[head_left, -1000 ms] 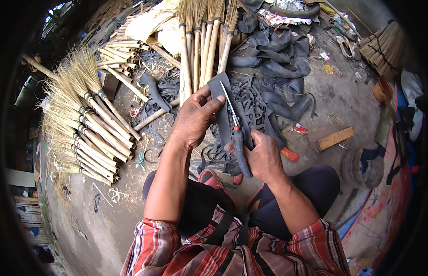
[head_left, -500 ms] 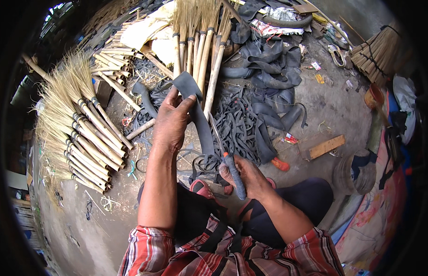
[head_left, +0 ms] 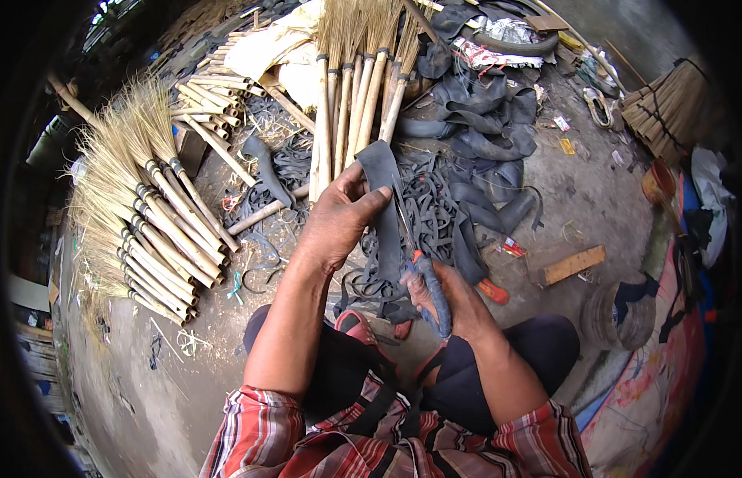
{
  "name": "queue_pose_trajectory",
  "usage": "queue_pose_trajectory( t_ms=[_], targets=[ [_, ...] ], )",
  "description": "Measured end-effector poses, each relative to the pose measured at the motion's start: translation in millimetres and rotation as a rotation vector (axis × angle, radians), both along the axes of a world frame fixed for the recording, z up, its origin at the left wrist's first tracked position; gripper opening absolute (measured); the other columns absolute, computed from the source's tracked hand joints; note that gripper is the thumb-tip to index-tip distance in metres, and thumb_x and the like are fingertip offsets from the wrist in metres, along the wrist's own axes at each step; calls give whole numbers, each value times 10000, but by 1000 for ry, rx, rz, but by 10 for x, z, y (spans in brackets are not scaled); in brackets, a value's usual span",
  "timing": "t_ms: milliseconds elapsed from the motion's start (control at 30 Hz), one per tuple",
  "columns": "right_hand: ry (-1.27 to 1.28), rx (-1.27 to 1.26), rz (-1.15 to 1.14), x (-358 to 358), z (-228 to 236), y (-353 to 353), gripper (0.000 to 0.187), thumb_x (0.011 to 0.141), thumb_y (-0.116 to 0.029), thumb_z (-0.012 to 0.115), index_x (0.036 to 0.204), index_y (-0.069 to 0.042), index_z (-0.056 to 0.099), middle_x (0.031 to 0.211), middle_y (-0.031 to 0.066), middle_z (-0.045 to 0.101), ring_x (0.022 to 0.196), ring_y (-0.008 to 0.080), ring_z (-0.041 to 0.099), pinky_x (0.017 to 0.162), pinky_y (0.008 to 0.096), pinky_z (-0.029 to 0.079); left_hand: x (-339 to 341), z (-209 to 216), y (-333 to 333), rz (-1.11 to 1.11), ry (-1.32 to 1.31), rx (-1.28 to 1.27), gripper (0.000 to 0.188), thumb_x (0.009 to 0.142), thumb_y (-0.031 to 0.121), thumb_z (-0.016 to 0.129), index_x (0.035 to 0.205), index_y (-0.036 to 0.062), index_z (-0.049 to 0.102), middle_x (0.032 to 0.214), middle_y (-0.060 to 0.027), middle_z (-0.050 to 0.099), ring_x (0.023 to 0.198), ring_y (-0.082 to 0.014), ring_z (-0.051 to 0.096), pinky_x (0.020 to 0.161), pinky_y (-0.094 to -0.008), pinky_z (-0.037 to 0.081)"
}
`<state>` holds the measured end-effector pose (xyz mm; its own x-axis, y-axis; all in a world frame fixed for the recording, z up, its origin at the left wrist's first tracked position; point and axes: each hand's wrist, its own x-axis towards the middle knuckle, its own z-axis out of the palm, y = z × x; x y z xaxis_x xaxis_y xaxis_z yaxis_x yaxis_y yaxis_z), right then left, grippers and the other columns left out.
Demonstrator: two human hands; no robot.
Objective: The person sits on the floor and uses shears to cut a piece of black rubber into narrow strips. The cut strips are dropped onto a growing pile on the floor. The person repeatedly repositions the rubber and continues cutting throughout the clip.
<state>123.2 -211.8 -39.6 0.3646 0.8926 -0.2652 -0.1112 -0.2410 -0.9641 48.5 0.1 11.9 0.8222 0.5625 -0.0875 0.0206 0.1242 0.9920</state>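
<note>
A flat black rubber strip (head_left: 377, 165) hangs from my left hand (head_left: 341, 221), pinched between thumb and fingers near its upper end. My right hand (head_left: 459, 301) is closed around the wrapped grey-blue handles of a pair of scissors (head_left: 435, 296), which have orange near the pivot. Their blades point up and lie along the strip's right edge, close to my left thumb. Whether they cut into the rubber is too fine to tell. Below and behind the strip, a tangled heap of thin cut rubber bands (head_left: 431, 203) lies on the floor.
Finished straw brooms (head_left: 160, 239) lie in a row at the left, with more brooms (head_left: 359, 88) ahead. Bamboo sticks (head_left: 215, 99) are stacked at far left. Rubber sheets (head_left: 486, 135) pile beyond the heap. A wooden block (head_left: 574, 264) and a round metal tin (head_left: 618, 311) are at the right.
Both hands have shifted right and slightly up. The scissor blades, earlier beside the strip and lower, now reach up along its right edge near my left thumb. The view has also shifted a little.
</note>
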Motion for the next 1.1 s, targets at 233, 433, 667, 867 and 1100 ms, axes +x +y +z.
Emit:
queue_pose_trajectory(
  t_ms=[233, 433, 667, 867, 1100],
  targets=[
    [-169, 104, -128, 42, -132, 59, 465, 993, -498, 716, 968, -47, 608, 766, 22, 538, 688, 129, 503, 629, 319, 436, -8, -9, -170, -202, -13, -21, 524, 987, 93, 716, 1473, 24, 533, 1152, 28, 673, 1025, -70, 589, 930, -256, 486],
    [-273, 86, -170, 29, -93, 43, 389, 1011, -407, 729, 1026, -38, 608, 831, -22, 521, 767, 66, 477, 677, 272, 443, -11, -28, -195, -256, 12, 13, 501, 991, 81, 713, 1459, 23, 543, 1136, 32, 676, 1005, -65, 595, 934, -255, 488],
    [-478, 6, -184, -41, 41, 55, 370, 928, -312, 825, 958, 3, 634, 733, 33, 641, 636, 101, 541, 601, 310, 465, -6, -16, -75, -136, -24, -101, 443, 1006, 109, 678, 1429, 35, 566, 1066, 30, 691, 903, -58, 607, 813, -249, 505],
    [-770, 70, -285, -48, 55, 140, 509, 854, -455, 859, 915, -13, 615, 736, 132, 671, 632, 249, 645, 623, 400, 500, -52, -18, -101, -116, -20, -73, 530, 1006, 98, 671, 1506, 57, 499, 1088, 15, 703, 904, -77, 632, 786, -266, 521],
    [-824, -3, -308, 3, 127, 92, 619, 813, -583, 859, 861, -23, 598, 638, 151, 612, 563, 304, 609, 589, 437, 471, -56, -22, -196, -159, -30, -28, 521, 1007, 68, 668, 1502, 47, 507, 1139, 1, 702, 971, -80, 642, 837, -273, 543]
  ],
)
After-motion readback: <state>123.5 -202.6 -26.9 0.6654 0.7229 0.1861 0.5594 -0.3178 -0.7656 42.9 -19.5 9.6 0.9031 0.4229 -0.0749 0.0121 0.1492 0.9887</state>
